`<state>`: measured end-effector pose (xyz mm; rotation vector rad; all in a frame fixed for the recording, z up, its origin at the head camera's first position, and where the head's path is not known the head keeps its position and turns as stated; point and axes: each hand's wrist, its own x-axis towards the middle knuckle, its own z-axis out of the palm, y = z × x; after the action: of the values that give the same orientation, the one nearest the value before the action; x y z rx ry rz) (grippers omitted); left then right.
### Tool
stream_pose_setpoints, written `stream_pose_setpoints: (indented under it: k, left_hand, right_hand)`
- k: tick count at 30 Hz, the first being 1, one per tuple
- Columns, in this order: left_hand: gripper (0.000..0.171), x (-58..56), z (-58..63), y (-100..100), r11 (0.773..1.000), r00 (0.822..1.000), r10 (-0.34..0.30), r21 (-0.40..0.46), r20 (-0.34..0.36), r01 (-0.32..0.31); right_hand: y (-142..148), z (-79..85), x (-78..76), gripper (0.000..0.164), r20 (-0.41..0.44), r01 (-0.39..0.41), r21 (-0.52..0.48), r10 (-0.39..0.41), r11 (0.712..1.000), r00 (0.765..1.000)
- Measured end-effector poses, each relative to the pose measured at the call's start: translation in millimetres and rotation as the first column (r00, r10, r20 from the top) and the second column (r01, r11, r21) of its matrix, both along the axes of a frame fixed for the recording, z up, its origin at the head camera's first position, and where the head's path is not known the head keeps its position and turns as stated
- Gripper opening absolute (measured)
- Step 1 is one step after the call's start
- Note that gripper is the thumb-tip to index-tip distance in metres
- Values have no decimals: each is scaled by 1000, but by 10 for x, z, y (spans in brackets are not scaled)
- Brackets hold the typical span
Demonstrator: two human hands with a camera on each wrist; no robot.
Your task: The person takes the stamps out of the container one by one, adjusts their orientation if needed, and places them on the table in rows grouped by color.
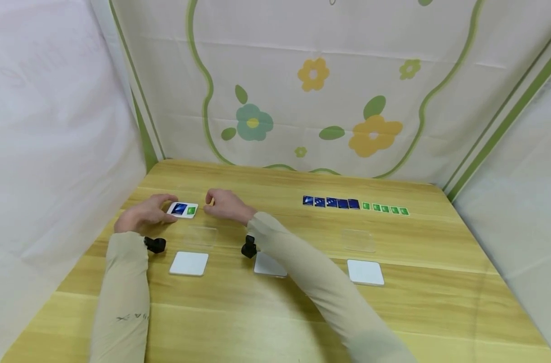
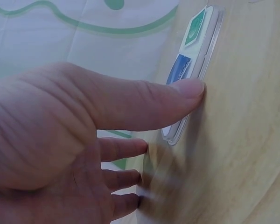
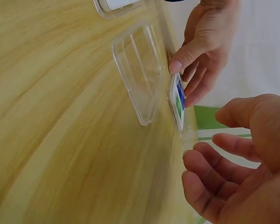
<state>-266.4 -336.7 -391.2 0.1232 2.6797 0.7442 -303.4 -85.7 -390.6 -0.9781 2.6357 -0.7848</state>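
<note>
At the far left of the table, my left hand [image 1: 148, 212] holds a white rounded case [image 1: 190, 214] by its edges, the thumb [image 2: 189, 88] along the near side. A small blue card [image 1: 179, 208] and a smaller green card [image 3: 178, 107] lie side by side on the white face. Just right of it is my right hand [image 1: 227, 204], its fingers loosely bent and nothing between them. A clear plastic lid [image 3: 144, 74] lies on the wood in front of the case.
Rows of small blue cards [image 1: 331, 202] and green cards [image 1: 385, 208] lie at the back right. White cases [image 1: 189, 263] [image 1: 366, 272] lie nearer, another white case [image 1: 269, 265] partly under the right forearm. A second clear lid [image 1: 358, 240] lies right. Fabric walls [image 1: 275, 75] border the table.
</note>
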Motion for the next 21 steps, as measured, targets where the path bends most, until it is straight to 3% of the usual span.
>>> stream_pose_setpoints:
  k: [7, 16, 21]
  left_hand:
    - [66, -6, -18, 2, 1000, 1000, -12, -3, -21, 12]
    - [65, -11, -10, -8, 1000, 1000, -12, -12, -24, 11]
    - [65, -36, -34, -15, 999, 999, -19, -29, -30, 18]
  right_hand:
    - [-103, -59, -34, 16, -4, 47, 22, -46, 999, 999]
    - [-230, -123, -65, 16, 77, 108, -19, -106, 994, 991]
    - [-302, -146, -85, 16, 67, 107, -20, -106, 994, 992]
